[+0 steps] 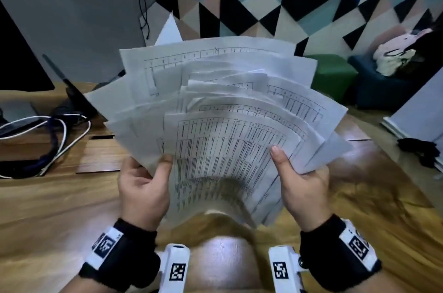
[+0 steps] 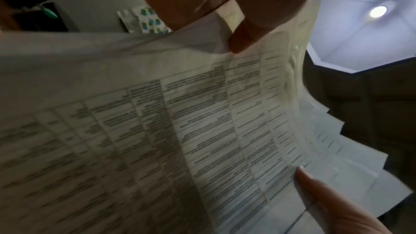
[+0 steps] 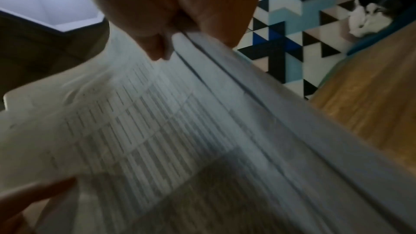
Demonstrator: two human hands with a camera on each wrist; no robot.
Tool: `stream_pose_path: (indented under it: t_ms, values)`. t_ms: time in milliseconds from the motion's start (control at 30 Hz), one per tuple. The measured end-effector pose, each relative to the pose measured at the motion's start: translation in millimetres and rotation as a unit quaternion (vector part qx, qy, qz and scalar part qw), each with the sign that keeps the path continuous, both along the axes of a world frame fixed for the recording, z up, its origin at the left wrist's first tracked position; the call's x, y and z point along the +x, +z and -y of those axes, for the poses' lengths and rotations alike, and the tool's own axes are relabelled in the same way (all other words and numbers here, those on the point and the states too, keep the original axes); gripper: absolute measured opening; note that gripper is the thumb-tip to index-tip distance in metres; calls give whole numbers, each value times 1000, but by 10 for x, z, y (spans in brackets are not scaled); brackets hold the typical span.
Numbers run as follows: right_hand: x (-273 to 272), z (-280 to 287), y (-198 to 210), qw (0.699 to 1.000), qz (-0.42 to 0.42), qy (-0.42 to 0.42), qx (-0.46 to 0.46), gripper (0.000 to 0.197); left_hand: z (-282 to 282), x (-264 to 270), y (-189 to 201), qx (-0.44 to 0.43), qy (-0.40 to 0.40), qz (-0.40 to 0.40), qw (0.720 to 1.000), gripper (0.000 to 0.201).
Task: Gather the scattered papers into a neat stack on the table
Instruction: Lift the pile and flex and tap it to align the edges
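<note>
A fanned, uneven bundle of printed papers stands nearly upright above the wooden table, its lower edge close to the tabletop. My left hand grips the bundle's left edge, thumb on the front sheet. My right hand grips the right edge, thumb pressed on the printed table. In the left wrist view the papers fill the frame, with my left hand pinching the top. In the right wrist view my right hand pinches the papers the same way. Sheets stick out at different angles.
White and dark cables lie on the table at the left, beside a dark monitor and a tilted tablet. A green stool and a blue seat stand beyond the table's right edge.
</note>
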State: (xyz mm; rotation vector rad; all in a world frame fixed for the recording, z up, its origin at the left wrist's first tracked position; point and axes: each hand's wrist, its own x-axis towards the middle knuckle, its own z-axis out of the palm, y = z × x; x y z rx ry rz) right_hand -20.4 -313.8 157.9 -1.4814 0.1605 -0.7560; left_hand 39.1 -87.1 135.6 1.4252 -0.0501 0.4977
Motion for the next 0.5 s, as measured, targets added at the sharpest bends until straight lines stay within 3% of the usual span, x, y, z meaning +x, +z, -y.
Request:
stream_pose_path:
  t_ms: [67,267,333,400,500]
  values:
    - [-32,-33,-117,1000,1,-12,-3,26,-8,-49,-80,10,17,-15,1000,24]
    - [-111,-74,-989,979,-188,72,-9,13,-80,-113,-631,30,-21,-158,987,19]
    - [-130,-71,-985,980,-190,56,-7,12,-126,-71,-631,25,-42,-167,985,26]
    - [-190,-16,-971,981,-188,40,-9,26,-202,-53,-600,22,-70,-166,983,25]
    - [-375,85,-996,964,-256,68,-26,23,-342,-78,-479,-9,-165,-171,971,14]
